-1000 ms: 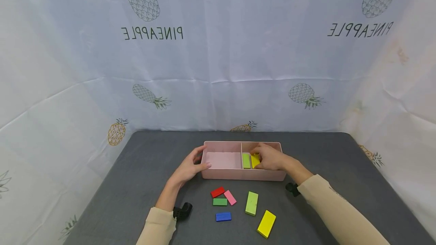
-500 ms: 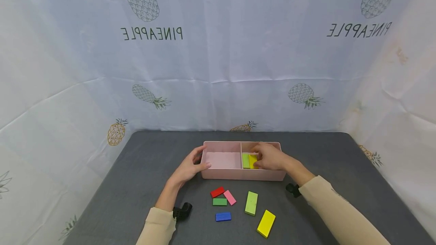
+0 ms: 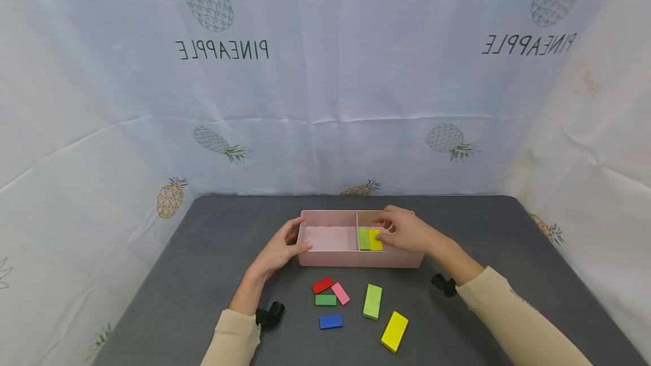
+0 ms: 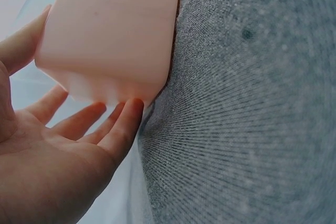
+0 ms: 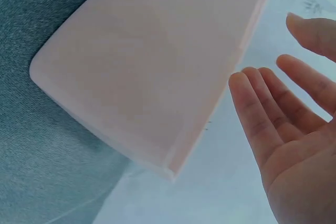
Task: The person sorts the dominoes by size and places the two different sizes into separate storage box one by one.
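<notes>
Before box (image 3: 356, 258): loose blocks (image 3: 372, 301) (perhaps six)

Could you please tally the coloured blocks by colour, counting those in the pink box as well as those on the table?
Light green: 2
Yellow: 2
Red: 1
Pink: 1
Dark green: 1
Blue: 1
Total: 8

- The left hand (image 4: 47, 166) lies open, palm up, fingers nearly straight.
- Its fingertips (image 4: 134, 109) touch the lower corner of the pink box (image 4: 113, 30).
- Beyond the fingers and beside the box spreads the grey felt table (image 4: 247, 119).
</notes>
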Tool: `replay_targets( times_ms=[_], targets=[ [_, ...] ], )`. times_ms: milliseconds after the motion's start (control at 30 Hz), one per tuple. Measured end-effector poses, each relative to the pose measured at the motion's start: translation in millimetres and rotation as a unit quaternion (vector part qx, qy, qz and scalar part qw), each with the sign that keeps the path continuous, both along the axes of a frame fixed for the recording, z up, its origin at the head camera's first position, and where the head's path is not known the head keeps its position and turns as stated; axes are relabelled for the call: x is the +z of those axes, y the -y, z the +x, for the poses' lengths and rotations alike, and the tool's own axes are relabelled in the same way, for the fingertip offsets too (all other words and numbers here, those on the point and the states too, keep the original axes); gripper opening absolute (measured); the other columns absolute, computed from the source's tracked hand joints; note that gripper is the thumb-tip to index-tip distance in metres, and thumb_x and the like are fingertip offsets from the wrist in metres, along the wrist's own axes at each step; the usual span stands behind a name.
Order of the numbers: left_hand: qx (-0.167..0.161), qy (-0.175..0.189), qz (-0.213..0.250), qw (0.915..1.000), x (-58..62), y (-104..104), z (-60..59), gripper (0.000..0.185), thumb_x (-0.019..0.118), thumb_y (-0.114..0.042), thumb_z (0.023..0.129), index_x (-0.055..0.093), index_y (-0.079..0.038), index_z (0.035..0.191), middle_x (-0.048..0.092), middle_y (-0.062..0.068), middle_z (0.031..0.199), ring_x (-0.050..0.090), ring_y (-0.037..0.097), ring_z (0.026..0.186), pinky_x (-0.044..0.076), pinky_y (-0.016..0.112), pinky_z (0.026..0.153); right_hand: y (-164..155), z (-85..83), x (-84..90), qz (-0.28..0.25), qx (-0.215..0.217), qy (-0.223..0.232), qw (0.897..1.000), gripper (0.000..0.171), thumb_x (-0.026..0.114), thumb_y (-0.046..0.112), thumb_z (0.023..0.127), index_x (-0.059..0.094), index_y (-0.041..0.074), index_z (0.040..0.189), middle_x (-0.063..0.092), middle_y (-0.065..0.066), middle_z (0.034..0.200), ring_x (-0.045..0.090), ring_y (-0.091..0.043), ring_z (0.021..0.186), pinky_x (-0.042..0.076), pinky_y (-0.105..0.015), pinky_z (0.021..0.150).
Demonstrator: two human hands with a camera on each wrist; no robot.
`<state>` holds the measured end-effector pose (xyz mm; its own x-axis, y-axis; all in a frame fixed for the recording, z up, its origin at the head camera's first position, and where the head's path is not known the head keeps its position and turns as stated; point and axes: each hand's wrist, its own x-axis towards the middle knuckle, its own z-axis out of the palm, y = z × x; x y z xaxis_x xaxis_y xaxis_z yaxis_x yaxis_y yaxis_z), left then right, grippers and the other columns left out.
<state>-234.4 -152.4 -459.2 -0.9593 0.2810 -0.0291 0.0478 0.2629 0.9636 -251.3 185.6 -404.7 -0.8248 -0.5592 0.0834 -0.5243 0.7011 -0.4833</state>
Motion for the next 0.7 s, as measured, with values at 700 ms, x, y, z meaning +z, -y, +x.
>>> replay_targets(
  times_ms=[700],
  targets=[
    [-0.005, -0.003, 0.001, 1.0000, -15.4, 6, -10.2, 0.075, 0.074, -0.014, 0.095, 0.034, -0.010, 0.158, 0.027, 0.016, 0.165, 0.031, 0.044, 0.147, 0.034, 0.062, 0.111, 1, 49.0, 17.1, -0.038, -0.028, -0.075, 0.996, 0.031, 0.077, 0.021, 0.090, 0.071, 0.011, 0.119, 0.066, 0.000, 0.112, 0.059, -0.016, 0.094, 0.054, -0.040, 0.084]
  ],
)
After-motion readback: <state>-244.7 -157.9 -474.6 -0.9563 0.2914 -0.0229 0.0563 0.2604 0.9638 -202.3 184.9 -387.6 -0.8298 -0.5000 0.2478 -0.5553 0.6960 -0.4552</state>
